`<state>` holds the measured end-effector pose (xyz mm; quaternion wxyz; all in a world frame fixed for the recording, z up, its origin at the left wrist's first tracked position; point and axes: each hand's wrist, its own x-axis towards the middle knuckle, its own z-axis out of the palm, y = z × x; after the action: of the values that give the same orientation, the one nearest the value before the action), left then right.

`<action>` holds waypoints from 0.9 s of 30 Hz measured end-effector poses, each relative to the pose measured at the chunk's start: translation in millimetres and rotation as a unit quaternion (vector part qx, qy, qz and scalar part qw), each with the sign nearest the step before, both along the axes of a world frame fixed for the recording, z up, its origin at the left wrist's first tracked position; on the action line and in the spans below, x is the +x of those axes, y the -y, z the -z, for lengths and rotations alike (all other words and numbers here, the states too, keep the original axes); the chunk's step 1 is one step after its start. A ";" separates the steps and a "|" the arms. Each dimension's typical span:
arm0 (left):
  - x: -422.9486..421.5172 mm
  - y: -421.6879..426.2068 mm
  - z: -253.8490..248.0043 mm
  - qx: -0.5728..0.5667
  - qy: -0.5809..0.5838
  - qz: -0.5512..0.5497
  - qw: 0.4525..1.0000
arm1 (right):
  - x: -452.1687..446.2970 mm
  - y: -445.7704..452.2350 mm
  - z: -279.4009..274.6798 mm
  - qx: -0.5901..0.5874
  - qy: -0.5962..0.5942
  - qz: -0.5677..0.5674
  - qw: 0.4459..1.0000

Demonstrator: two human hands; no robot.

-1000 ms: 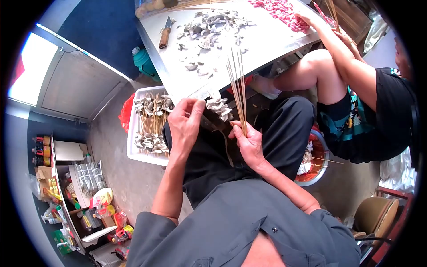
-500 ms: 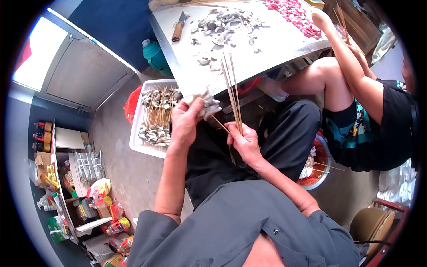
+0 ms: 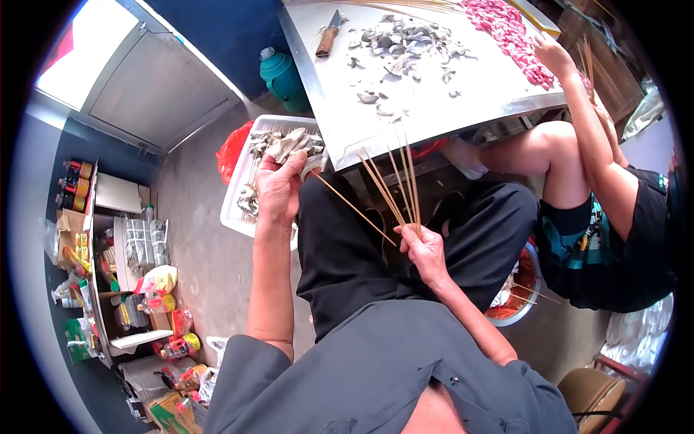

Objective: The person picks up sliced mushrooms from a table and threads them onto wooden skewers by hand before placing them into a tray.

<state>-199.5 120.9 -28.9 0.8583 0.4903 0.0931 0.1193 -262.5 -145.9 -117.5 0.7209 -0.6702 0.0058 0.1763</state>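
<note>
My left hand [image 3: 278,189] is closed around a mushroom skewer [image 3: 290,147], gripping the grey-white mushroom pieces at its top. The bare lower part of that stick slants down to the right, towards my lap. Behind this hand lies a white tray [image 3: 235,195] holding finished mushroom skewers, partly hidden by the hand. My right hand [image 3: 425,253] is wrapped around several bare bamboo skewers [image 3: 405,192], which fan upward from the fist. Loose mushroom pieces [image 3: 401,45] are spread on the white table [image 3: 340,94] ahead of me.
A knife [image 3: 329,35] lies near the table's left edge, with pink meat pieces [image 3: 510,43] at the right. A co-worker's hand [image 3: 555,58] reaches over the meat. A teal flask [image 3: 283,78] stands left of the table; a bucket [image 3: 531,289] sits by my right leg.
My left hand has carried the mushroom skewer left and away from my right hand, over the tray. The skewers in my right hand have spread apart. The view has shifted slightly.
</note>
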 end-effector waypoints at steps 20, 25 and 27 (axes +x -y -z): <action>-1.2 -2.6 20.0 -0.028 -0.032 -0.043 0.998 | -7.9 -7.7 -21.4 0.007 0.027 -0.042 0.999; -1.6 0.2 20.6 -0.006 -0.037 -0.058 0.998 | -8.0 -7.9 -19.4 0.009 -0.002 -0.052 0.999; -1.0 1.1 21.5 -0.008 -0.034 -0.060 0.998 | -7.9 -7.8 -16.1 0.014 -0.002 -0.061 0.998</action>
<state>-200.5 119.8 -50.4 0.8501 0.4803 0.1522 0.1531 -270.4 -138.1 -101.4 0.7181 -0.6588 -0.0356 0.2212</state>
